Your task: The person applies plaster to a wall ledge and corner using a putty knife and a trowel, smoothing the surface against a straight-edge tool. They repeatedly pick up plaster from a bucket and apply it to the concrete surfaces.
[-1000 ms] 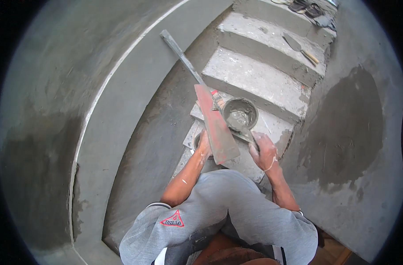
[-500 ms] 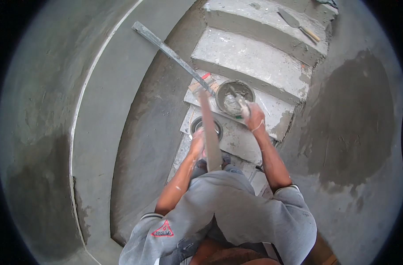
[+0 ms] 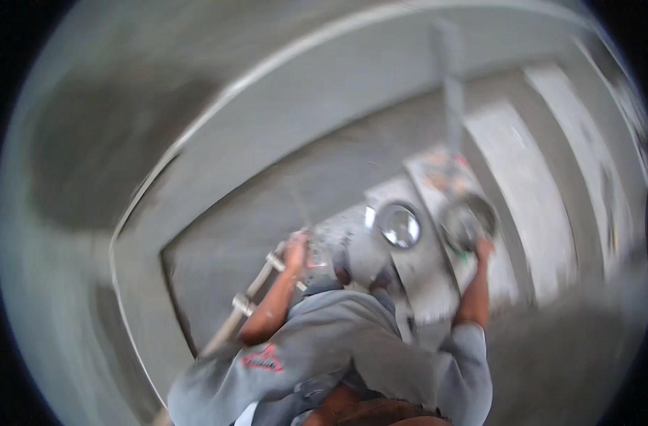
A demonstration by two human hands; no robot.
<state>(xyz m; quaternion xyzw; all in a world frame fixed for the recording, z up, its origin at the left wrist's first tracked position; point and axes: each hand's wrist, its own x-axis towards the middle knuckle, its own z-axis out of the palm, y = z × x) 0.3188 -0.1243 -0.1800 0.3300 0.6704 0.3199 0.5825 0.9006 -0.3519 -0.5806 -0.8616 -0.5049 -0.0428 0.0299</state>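
Motion smears the whole view. At right, my right hand (image 3: 484,247) is closed at the near rim of a round bucket (image 3: 448,213) of grey wet mix. It grips a trowel (image 3: 473,228) dipped into the mix; the blade is hidden. Lower left of it, my left hand (image 3: 295,252) is raised beside a pole with pale crosspieces (image 3: 256,287). Its fingers are too blurred to read, and I cannot make out what it holds. A smeared light-grey shape (image 3: 366,254) lies between that hand and a round metal bowl (image 3: 399,225).
Pale concrete steps (image 3: 526,163) rise to the right. A long metal straightedge (image 3: 452,92) leans from the step beside the bucket toward the curved grey wall (image 3: 324,92). Damp dark patches mark the plaster at left. A blurred tool (image 3: 609,206) lies on a higher step.
My view has swung left, so the steps and bucket now sit farther right. The long board held edge-on by my left hand is no longer clearly seen. My right hand stays at the bucket.
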